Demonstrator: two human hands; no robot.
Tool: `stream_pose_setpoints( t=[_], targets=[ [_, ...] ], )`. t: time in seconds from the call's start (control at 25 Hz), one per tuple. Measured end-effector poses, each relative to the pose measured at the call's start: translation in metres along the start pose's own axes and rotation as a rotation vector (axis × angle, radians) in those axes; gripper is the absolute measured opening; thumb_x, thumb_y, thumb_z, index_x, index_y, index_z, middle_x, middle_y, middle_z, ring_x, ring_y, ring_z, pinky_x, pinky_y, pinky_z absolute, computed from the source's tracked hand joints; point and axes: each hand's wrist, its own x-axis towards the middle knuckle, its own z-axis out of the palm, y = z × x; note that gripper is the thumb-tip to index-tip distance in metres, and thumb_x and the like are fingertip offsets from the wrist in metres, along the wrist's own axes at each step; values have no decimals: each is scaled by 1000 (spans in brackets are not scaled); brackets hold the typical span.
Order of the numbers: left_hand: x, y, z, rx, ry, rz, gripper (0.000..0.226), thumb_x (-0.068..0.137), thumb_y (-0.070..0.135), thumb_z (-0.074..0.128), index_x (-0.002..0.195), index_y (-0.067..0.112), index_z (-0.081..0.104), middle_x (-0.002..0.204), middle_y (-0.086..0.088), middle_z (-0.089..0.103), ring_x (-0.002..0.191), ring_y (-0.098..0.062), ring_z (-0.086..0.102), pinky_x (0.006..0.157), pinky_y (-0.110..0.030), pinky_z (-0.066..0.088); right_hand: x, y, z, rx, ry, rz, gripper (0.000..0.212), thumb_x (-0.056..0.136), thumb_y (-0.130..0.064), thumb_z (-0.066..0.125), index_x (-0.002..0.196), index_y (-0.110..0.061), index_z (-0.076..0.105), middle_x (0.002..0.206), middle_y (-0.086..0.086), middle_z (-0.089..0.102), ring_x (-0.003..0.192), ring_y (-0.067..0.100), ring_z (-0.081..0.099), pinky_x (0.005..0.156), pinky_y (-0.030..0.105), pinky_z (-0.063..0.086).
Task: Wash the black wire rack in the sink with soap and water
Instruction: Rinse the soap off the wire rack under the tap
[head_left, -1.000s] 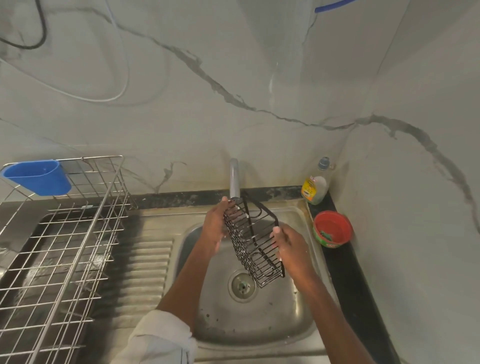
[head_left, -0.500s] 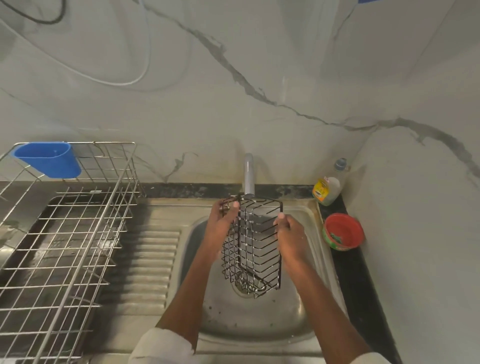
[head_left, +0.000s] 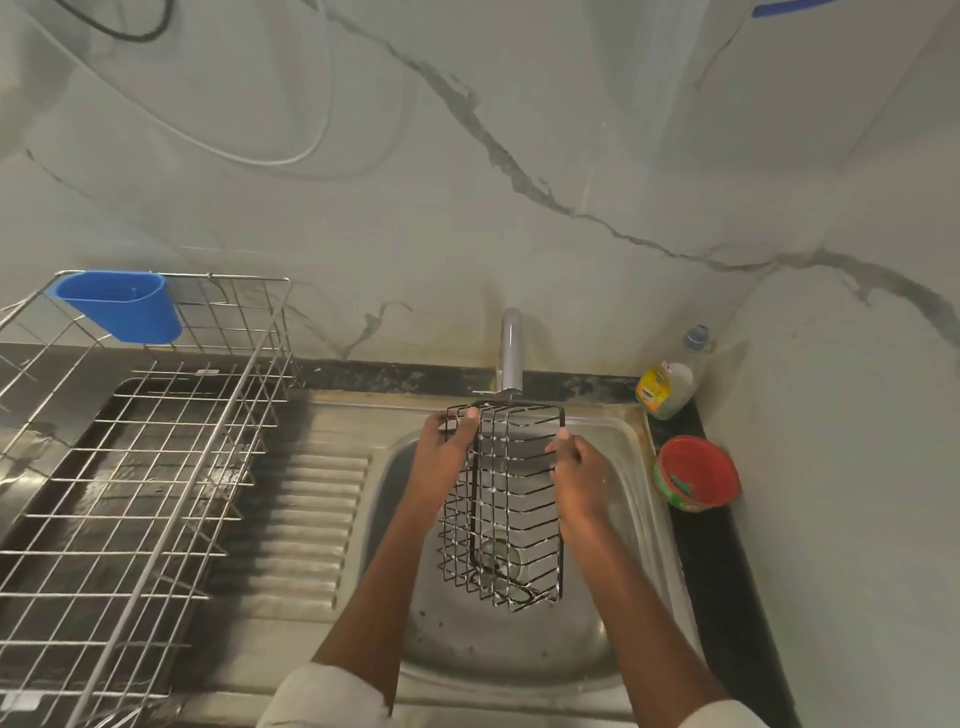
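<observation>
- Head view: the left hand (head_left: 448, 453) and right hand (head_left: 581, 480) are gripping the black wire rack (head_left: 503, 501), which is standing upright over the sink (head_left: 631, 457) under the tap (head_left: 511, 349).
- Wet, possibly soapy wires are risking a slip; the rack could be dropping onto the basin.
- Tilting it could be knocking the spout.

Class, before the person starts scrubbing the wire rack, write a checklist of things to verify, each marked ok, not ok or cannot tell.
1. Rack held over the sink: ok.
2. Left hand and right hand both grip it: ok.
3. Rack's top end under the tap: ok.
4. Water running: cannot tell.
5. Soap bottle within reach, right of the sink: ok.
6. Soap on the rack: cannot tell.
</observation>
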Motion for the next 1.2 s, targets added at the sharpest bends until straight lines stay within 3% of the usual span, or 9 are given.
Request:
stream_pose_setpoints(
  t=[0.28,0.56,0.64,0.72,0.84,0.88,1.0,1.12,1.2],
  targets=[
    [-5,2,13,33,-33,-6,59,99,66,59,146,31,52,129,3,69,112,-19,71,105,-49,53,-7,0,-24,160,-12,10,41,107,-46,49,79,-20,64,79,1,65,73,16,57,67,33,44],
    [-20,11,19,54,-96,22,55,101,61,61,146,30,51,124,2,72,104,-15,74,72,-29,51,-21,7,-54,259,-41,-8,40,107,-40,51,77,-17,61,72,0,57,68,14,49,66,33,41],
    [-24,16,24,57,-124,32,63,101,62,60,153,29,47,134,0,69,110,-17,72,76,-31,54,-23,9,-62,298,-33,-8,39,107,-38,52,77,-16,61,71,0,55,67,14,47,64,31,39],
    [-27,18,27,77,-135,22,71,103,65,53,161,27,37,154,-2,57,130,-22,63,98,-43,55,-25,5,-60,300,-43,-12,39,107,-38,52,77,-15,62,70,0,56,67,14,48,62,30,40],
    [-33,11,24,42,-186,-2,90,98,82,39,171,33,15,175,3,28,159,-26,32,127,-58,31,-31,-5,-35,200,-50,-11,39,108,-41,50,82,-15,65,74,0,62,67,15,55,61,29,41],
    [-33,9,21,22,-208,4,93,96,86,38,170,35,16,176,5,26,160,-24,29,128,-60,28,-35,-11,-26,190,-54,-14,37,107,-41,50,86,-16,67,77,-1,66,69,15,59,61,29,44],
    [-33,11,14,-12,-232,49,79,92,78,54,153,27,47,153,8,54,140,-15,51,122,-50,37,-47,-17,-6,171,-134,-66,25,107,-37,52,99,-21,70,85,-3,73,73,14,71,61,28,52],
    [-28,14,12,28,-147,80,114,61,90,76,147,18,54,144,1,65,132,-19,60,120,-51,43,-61,-13,-2,158,-278,-115,13,105,-28,57,107,-23,69,87,2,73,69,9,72,52,25,54],
    [-25,16,12,74,-104,65,118,57,82,85,148,15,50,141,2,62,127,-19,58,113,-42,46,-66,-5,-1,122,-344,-155,9,104,-24,60,106,-23,69,85,2,74,70,10,73,55,26,57]
  ],
)
